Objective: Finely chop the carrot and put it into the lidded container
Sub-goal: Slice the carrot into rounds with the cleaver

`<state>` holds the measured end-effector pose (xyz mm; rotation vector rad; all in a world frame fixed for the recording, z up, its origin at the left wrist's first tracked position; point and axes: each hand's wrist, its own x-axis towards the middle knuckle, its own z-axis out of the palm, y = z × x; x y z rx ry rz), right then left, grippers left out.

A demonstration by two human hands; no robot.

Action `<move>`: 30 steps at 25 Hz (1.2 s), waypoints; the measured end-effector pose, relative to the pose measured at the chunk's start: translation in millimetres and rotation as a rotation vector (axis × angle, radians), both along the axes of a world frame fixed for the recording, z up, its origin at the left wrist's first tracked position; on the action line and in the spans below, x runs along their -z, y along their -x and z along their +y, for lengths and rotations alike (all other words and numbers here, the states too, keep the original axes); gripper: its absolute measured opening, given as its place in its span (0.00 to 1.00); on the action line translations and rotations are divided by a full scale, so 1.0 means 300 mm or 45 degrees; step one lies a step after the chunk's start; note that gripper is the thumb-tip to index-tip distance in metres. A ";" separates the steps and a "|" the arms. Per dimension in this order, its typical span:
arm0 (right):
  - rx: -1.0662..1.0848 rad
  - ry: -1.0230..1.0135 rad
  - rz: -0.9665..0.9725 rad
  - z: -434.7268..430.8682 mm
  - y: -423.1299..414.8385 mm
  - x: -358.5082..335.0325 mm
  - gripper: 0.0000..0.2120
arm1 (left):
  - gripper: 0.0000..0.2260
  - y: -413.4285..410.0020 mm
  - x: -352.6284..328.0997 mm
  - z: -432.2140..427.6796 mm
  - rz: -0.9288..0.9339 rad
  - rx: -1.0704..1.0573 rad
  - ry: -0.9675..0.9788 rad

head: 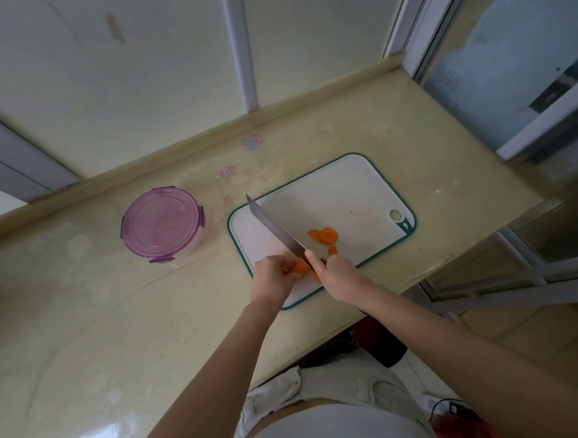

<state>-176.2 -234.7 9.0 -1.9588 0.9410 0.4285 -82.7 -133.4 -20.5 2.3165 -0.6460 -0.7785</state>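
Observation:
A white cutting board (345, 190) with a green rim lies on the counter. At its near edge my left hand (272, 275) holds a stub of orange carrot (300, 267) down with curled fingers. My right hand (340, 273) grips the handle of a knife (275, 226); the blade runs up and left from the carrot across the board. A few cut carrot slices (324, 235) lie on the board to the right of the blade. A round container with a purple lid (161, 220), lid clipped on, stands left of the board.
The beige counter (87, 307) runs to a raised back edge below the wall and window frames. Its right end drops off beside a sliding glass door (505, 80). The counter's front edge is just below the board.

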 end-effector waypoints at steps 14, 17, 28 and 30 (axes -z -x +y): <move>0.086 0.068 -0.150 -0.090 -0.040 -0.002 0.29 | 0.10 0.012 0.020 0.006 -0.080 0.032 -0.021; 0.224 -0.021 -0.230 -0.120 -0.024 -0.030 0.27 | 0.12 0.022 0.024 0.007 -0.185 0.084 0.019; 0.522 -0.165 -0.249 -0.174 0.051 -0.007 0.27 | 0.18 0.047 0.039 -0.129 -0.683 0.745 -0.346; 0.515 -0.142 -0.241 -0.176 0.059 0.000 0.27 | 0.14 0.030 0.039 -0.137 -0.664 0.725 -0.315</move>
